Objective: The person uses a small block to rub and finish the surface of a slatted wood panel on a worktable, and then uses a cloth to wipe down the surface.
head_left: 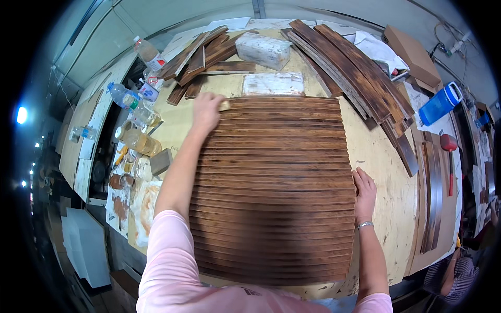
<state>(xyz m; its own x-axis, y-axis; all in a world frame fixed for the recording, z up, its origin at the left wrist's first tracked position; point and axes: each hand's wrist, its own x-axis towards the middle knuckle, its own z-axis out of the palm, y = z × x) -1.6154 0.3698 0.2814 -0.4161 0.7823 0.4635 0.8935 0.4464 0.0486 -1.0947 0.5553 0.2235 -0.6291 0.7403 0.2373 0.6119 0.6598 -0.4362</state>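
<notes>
A dark brown ribbed wooden panel (271, 167) lies flat before me, its slats running from left to right. My left hand (207, 111) is at its far left corner, fingers closed on a small pale pad (224, 105) that mostly hides in the grip. At the panel's right edge, my right hand (365, 194) grips the side, with part of the fingers hidden by the panel. Just beyond the far edge sits a white, brown-smeared block (273, 84), and a second wrapped block (263, 50) stands behind it.
Dark wooden boards lie stacked at far left (211, 57) and far right (360, 68). Bottles, including a jar of yellowish liquid (140, 142), line the left side near a grey block (160, 161) and stained cloth (146, 208). A blue bottle (440, 104) and red mallet (448, 143) are right.
</notes>
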